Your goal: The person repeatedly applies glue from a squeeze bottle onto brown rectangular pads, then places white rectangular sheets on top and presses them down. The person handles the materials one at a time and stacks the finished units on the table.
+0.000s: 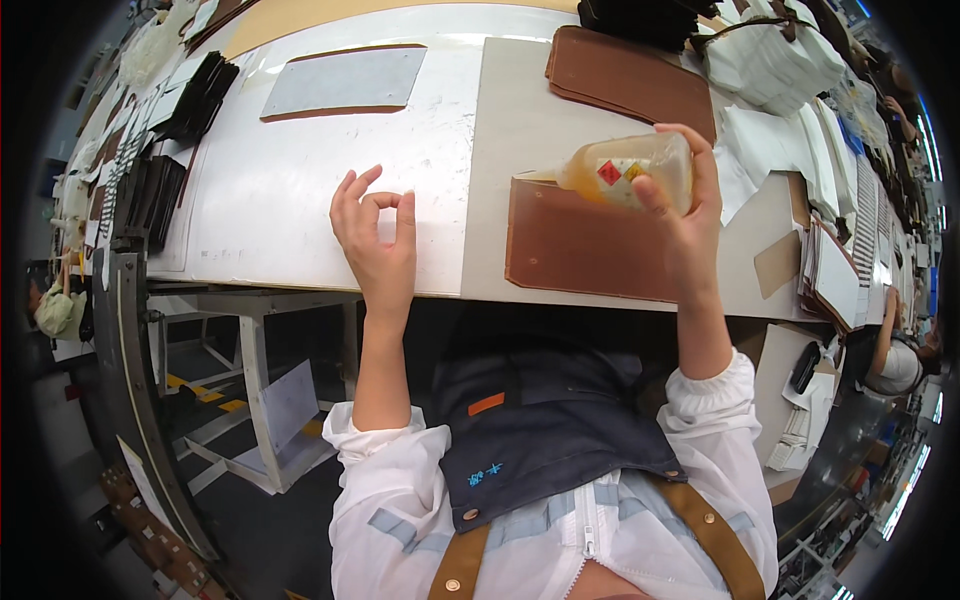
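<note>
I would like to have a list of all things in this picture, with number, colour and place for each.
Bottle: 1, clear with amber contents, in the right hand
Near brown panel: at least 1, brown, below the bottle
Far brown panels: at least 2, brown, stacked beyond the bottle
Grey panel: 1, grey with brown edges, table's far left
Black stacks: 2, black, left end
Black pile: 1, black, top edge
White bundles: several, white, upper right
Table: 1, white and beige, centre
Edge clutter: too blurred to count
Co-worker: 1, pale top, right edge
Apron: 1, dark blue, on the person
Left hand: 1, bare, above the table
Right hand: 1, bare, around the bottle
</note>
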`<state>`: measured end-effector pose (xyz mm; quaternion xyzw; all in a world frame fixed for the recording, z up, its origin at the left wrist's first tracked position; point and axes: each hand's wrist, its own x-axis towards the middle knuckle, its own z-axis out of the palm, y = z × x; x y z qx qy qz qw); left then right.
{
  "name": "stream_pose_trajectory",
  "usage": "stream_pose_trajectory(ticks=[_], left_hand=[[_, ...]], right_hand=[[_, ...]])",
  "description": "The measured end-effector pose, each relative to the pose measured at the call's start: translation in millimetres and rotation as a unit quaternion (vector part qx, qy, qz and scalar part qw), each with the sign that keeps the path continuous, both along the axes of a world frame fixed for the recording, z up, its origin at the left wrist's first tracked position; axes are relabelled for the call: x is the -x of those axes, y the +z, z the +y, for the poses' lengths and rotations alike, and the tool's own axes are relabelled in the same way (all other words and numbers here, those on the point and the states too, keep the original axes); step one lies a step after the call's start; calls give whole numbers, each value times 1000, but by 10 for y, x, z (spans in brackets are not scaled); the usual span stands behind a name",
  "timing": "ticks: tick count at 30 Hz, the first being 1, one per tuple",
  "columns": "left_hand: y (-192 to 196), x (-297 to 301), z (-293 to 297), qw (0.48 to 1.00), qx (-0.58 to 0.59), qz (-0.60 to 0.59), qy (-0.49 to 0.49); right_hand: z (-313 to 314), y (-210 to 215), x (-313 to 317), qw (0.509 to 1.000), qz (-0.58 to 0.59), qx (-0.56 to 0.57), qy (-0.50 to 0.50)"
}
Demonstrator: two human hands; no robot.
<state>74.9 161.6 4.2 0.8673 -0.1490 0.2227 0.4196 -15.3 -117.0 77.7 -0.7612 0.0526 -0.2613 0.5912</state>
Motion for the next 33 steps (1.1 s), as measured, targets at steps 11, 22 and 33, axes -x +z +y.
stream_pose_trajectory(ticks=[11,22,33], left_hand=[[-18,-6,8,1000,-6,-2,3],[-24,-13,11,1000,-5,-4,-1],[-15,-18,6,1000,-10,-3,-1]], right_hand=[[-194,1,-199,996,70,-5,51],[-138,30,-14,992,85,0,93],[-503,-208,353,938,83,-305,138]])
